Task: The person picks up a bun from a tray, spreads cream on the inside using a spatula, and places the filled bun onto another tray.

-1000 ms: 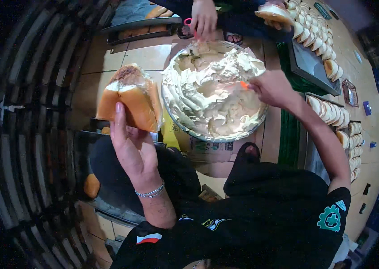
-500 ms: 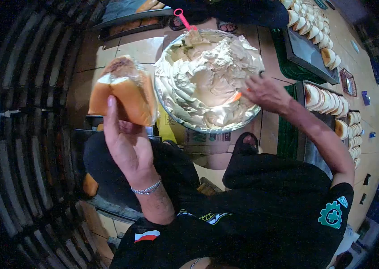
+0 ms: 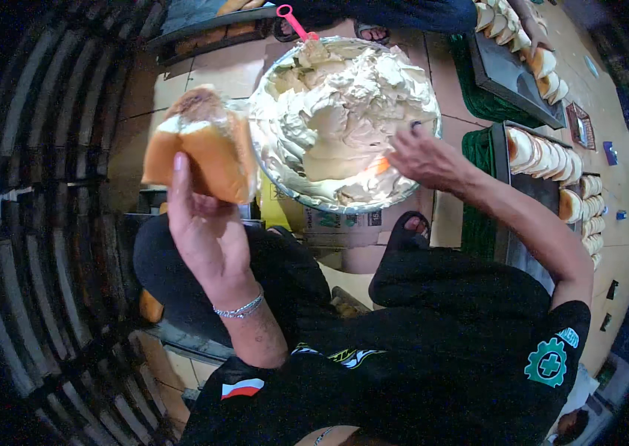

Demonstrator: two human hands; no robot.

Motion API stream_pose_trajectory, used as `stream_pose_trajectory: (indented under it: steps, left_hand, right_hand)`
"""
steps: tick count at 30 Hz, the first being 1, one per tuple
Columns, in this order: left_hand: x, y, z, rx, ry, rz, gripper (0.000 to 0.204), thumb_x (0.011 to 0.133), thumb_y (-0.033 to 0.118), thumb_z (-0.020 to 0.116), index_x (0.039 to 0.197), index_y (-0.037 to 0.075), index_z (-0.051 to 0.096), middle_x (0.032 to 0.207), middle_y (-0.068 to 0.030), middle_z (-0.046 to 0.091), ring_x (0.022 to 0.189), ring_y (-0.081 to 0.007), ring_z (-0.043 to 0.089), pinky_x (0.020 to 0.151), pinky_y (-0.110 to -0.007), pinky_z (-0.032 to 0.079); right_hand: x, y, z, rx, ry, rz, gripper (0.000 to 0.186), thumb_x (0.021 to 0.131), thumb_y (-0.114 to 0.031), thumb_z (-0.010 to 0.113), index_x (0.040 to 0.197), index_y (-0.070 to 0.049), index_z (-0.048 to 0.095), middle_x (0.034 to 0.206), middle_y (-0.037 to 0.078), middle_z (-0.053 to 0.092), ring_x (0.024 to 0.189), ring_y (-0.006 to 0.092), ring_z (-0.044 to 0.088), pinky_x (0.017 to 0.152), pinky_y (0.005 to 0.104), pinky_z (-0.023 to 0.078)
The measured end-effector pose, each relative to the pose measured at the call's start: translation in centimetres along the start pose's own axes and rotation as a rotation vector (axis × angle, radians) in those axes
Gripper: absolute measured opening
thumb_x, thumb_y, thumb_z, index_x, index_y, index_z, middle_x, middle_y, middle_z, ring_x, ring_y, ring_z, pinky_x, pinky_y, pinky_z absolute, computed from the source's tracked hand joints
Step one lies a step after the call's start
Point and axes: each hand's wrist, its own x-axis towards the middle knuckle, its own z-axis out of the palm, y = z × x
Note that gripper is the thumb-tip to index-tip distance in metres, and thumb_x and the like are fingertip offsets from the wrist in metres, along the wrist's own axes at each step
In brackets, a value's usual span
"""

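Because the bun [image 3: 207,163] looks soft, we do well to hold it lightly: our left hand [image 3: 210,238] has its fingers closed on it, thumb against the near face, the others mostly hidden behind. It sits upright in those fingers, left of the bowl [image 3: 314,207]. We should keep that grip low and gentle so the sides aren't dented. Our right hand [image 3: 420,157] has its fingers curled round the orange tool [image 3: 382,165], over the cream [image 3: 344,119]; a shallow, level stroke should load it evenly. Counting outward, we have one held bun, one bowl and two tools, the pink tool [image 3: 297,22] beyond the right fingers at the far rim. Right of those fingers we make out at least two trays, the farther tray [image 3: 511,89] and the nearer tray [image 3: 523,249]; their buns [image 3: 545,156] overlap too closely to count. One co-worker's hand [image 3: 534,36] is at the farther tray.
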Motion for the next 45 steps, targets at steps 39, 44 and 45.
stream_pose_trajectory:
  steps: [39,44,45]
  left_hand:
    - [-0.5,-1.8,1.3,0.006,-0.115,-0.057,0.03,0.099,0.023,0.056,0.124,0.006,0.061,0.119,-0.0052,0.066,0.106,-0.0132,0.064,0.093,-0.029,0.051]
    - [-0.2,-1.8,1.1,0.012,-0.092,-0.033,0.033,0.097,0.023,0.06,0.126,0.005,0.059,0.121,-0.0055,0.065,0.11,-0.015,0.063,0.096,-0.032,0.05]
    - [-0.2,-1.8,1.0,0.019,-0.117,-0.018,0.037,0.095,0.023,0.064,0.127,0.005,0.058,0.124,-0.0056,0.065,0.113,-0.0165,0.062,0.099,-0.034,0.049]
  right_hand:
    - [-1.9,-0.4,1.3,1.057,-0.225,0.397,0.02,0.088,-0.023,0.059,0.083,-0.005,0.067,0.076,0.018,0.065,0.075,0.0388,0.063,0.066,0.0493,0.047]
    - [-1.3,-0.9,1.7,1.29,-0.247,0.374,0.021,0.091,-0.021,0.057,0.088,-0.006,0.071,0.073,0.017,0.065,0.07,0.0333,0.064,0.066,0.0444,0.047]
    - [-1.1,-0.9,1.8,1.289,-0.242,0.375,0.021,0.091,-0.021,0.057,0.088,-0.006,0.071,0.073,0.017,0.065,0.07,0.0333,0.064,0.066,0.0444,0.047]
